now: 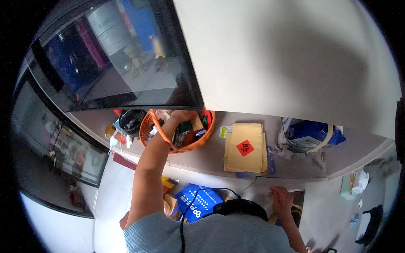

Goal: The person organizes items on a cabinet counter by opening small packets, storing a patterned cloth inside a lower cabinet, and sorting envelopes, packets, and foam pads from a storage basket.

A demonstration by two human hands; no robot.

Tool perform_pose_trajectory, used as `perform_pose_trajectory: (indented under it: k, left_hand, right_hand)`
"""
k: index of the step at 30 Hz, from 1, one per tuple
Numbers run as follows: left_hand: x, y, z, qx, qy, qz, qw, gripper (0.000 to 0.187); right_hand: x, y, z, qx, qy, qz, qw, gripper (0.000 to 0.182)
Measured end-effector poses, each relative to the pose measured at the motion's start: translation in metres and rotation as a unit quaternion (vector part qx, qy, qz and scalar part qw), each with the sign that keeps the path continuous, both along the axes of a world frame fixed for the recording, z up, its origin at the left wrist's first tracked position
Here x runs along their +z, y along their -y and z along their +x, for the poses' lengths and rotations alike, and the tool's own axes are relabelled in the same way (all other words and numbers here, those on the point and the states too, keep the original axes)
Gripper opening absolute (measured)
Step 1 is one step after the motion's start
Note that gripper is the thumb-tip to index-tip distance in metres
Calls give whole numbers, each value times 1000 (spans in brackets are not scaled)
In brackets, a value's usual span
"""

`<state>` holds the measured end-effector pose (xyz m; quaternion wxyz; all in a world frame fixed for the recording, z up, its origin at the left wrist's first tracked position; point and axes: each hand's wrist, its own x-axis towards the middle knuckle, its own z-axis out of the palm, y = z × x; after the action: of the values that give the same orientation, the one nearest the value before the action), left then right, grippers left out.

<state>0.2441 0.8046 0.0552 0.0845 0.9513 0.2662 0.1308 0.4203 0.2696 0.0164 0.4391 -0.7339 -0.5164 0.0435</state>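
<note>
My left hand (184,115) reaches into an orange basket (192,146) on the shelf, at the edge of the dark glass door. Its fingers are hidden among the basket's contents, and I cannot tell what they touch. Inside lie small packets, a tan piece (197,123) right beside the hand, and several dark items. The basket's orange handle (157,124) crosses my forearm. Lower down on the right, my right hand (282,197) hangs in front of the shelf's edge, its fingers loosely bent and apart with nothing visible in them.
Tan envelopes (244,135) with a red diamond label lie mid-shelf. A clear container (301,137) with blue packages stands to their right; a black round fan-like object (132,121) is left of the basket. The glass door (126,63) hangs above. A blue bag (198,202) sits below.
</note>
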Motion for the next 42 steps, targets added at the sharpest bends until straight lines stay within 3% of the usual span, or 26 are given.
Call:
perform_pose_trajectory:
  k: [5, 6, 7, 9, 10, 11, 14, 17, 18, 21, 23, 25, 27, 29, 30, 32, 33, 34, 35, 36, 37, 39, 41, 42]
  left_hand:
    - [4, -4, -4, 53, -158, -149, 975, 35]
    - [-19, -31, -12, 53, -158, -149, 975, 35]
    - [-61, -77, -21, -39, -66, -293, 953, 36]
    - [-83, -100, -26, -128, 30, -425, 896, 37]
    - [-43, -57, -21, -5, -92, -227, 970, 41]
    - [-5, -10, -11, 94, -183, -115, 972, 45]
    - [40, 42, 4, 204, -253, -35, 945, 58]
    - [35, 46, 7, 242, -247, 12, 938, 69]
    - [17, 32, 5, 219, -204, 22, 954, 79]
    - [8, 32, 8, 166, -183, 14, 969, 82]
    - [5, 29, 8, 177, -177, -20, 968, 79]
    - [-30, -5, 2, 122, -93, -80, 985, 71]
    - [-24, 0, 1, 117, -46, -90, 988, 68]
    - [-47, -22, 2, 113, 2, -98, 989, 64]
    - [-92, -65, 4, 61, 192, -231, 952, 61]
    - [-95, -75, 0, 7, 371, -347, 862, 57]
    - [-55, -47, -4, 4, 246, -172, 954, 50]
    - [-20, -20, -7, 1, 108, 12, 994, 43]
    - [0, 0, -9, 4, 108, 13, 994, 43]
    - [16, 17, -12, 21, 191, -169, 967, 37]
    - [22, 23, -14, 35, 267, -343, 900, 32]
    - [21, 17, -15, 45, 279, -373, 884, 28]
    - [25, 16, -20, -22, 339, -513, 788, 25]
    - [32, 25, -21, -1, 355, -516, 779, 26]
  right_hand:
    - [0, 9, -4, -14, -27, 6, 1000, 15]
    - [0, 9, -5, -14, -28, 5, 999, 15]
    - [-1, 8, -6, -13, -27, 12, 999, 15]
    - [-1, 6, -7, -11, -26, 19, 999, 16]
    - [1, 3, -7, -5, -28, 22, 999, 16]
    - [1, 2, -7, 3, -30, 26, 999, 17]
    - [-4, -3, -5, 11, 3, 11, 1000, 17]
    - [-5, -5, -6, 8, 44, 12, 999, 15]
    - [-5, -5, -6, 7, 46, 13, 999, 15]
    - [-3, -5, -9, 11, 50, -6, 999, 15]
    - [-1, -4, -10, 13, 24, -19, 999, 15]
    - [1, -3, -12, 17, 16, -10, 1000, 16]
    - [-1, 0, -12, 21, 3, -4, 1000, 16]
    - [-9, 1, -7, 32, 64, 4, 997, 16]
    - [-7, 1, -7, 33, 64, 4, 997, 16]
    - [0, -3, -8, 36, 56, 2, 998, 16]
    - [1, -4, -9, 38, 56, 3, 998, 16]
    - [2, -5, -9, 41, 45, -3, 998, 16]
    - [3, -6, -9, 44, 35, -8, 998, 16]
    - [4, -7, -9, 47, 36, -8, 998, 16]
    - [6, -8, -11, 46, 10, -14, 999, 15]
    - [6, -11, -12, 48, -16, -19, 999, 16]
    - [5, -14, -12, 61, -22, -14, 998, 15]
    - [6, -16, -12, 63, -21, -13, 998, 15]
